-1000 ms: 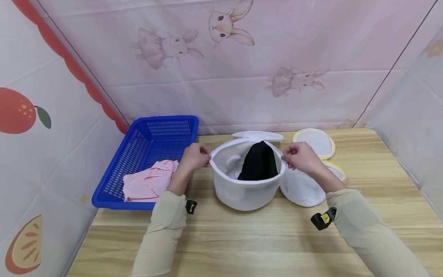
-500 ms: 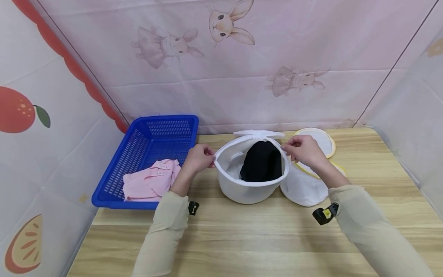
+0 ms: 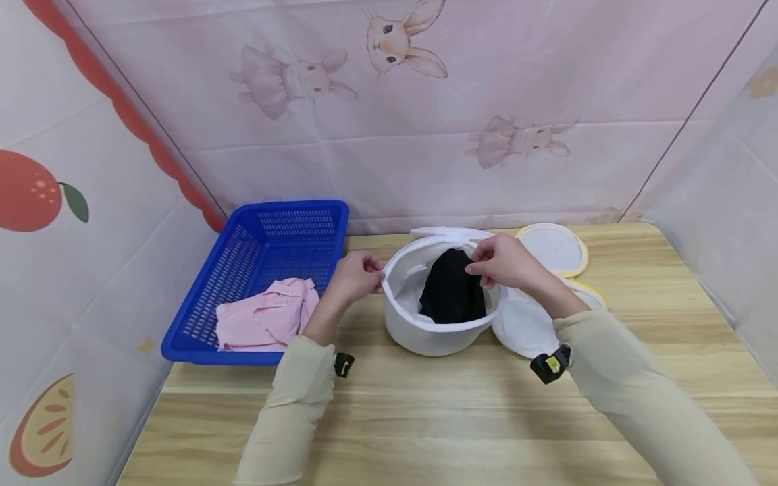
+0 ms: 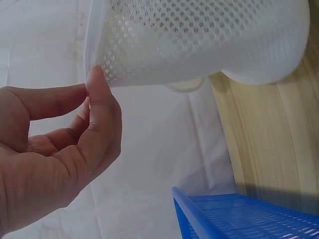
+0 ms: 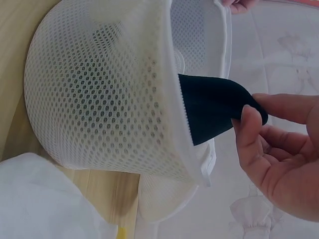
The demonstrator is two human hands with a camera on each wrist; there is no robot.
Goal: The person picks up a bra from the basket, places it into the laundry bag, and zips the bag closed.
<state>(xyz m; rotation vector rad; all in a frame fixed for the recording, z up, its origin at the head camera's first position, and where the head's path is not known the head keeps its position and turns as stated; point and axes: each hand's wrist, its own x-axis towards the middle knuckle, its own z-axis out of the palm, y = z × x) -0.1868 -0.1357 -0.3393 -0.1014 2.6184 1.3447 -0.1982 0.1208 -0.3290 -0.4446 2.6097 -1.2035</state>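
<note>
A round white mesh laundry bag stands on the table with its zipped lid folded back behind it. My left hand pinches the left side of its rim between thumb and fingers, also plain in the left wrist view. Inside sits a smooth black cloth garment, rounded at the top, its lower part hidden by the mesh wall. My right hand pinches the upper edge of this garment. In the right wrist view, the black garment rises out of the opening to a narrow end between thumb and fingertips.
A blue plastic basket stands on the left, holding a folded pink buttoned garment. Right of the laundry bag lies a second white bag with yellow trim, its round lid open toward the wall. Printed cloth walls enclose the wooden table.
My right hand has let go of the bag's right rim and moved left to grasp the black garment. The bag has shifted slightly right, with my left hand still on its rim.
</note>
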